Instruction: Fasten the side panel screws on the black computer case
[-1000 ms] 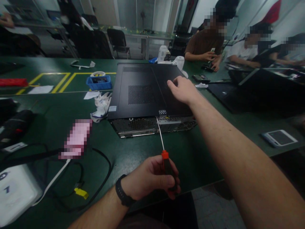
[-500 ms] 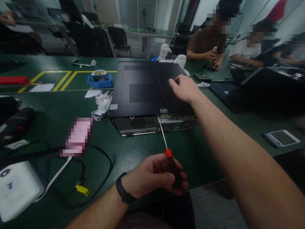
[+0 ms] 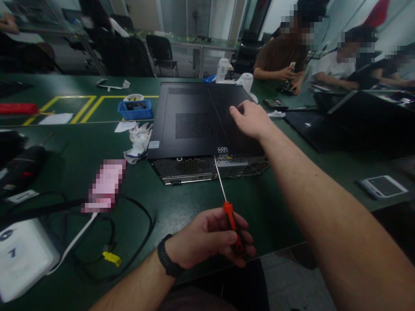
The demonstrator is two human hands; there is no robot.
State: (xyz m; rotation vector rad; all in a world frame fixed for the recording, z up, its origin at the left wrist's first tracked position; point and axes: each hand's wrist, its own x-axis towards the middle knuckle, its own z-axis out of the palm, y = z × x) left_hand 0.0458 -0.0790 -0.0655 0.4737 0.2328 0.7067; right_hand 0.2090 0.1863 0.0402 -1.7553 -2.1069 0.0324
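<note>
A black computer case [image 3: 191, 99] lies flat on the green table, its rear face with vents and ports towards me. My left hand [image 3: 214, 237], with a dark band at the wrist, is closed around the red and black handle of a screwdriver [image 3: 221, 181]. The screwdriver's tip meets the upper edge of the rear face, near its middle. On the right part of the case's top rests my right hand [image 3: 249, 119], fingers apart, holding nothing; some of its fingers are hidden.
Left of the case are white gloves [image 3: 138, 142], a blue bin [image 3: 135, 110], a pink phone [image 3: 106, 183], cables and a white box [image 3: 27, 259]. A tablet-like device [image 3: 382, 187] and black panels lie right. People sit behind at the right.
The screwdriver's handle has turned in my left hand, showing more red now. Its tip stays at the same spot on the case. My right hand has hardly moved.
</note>
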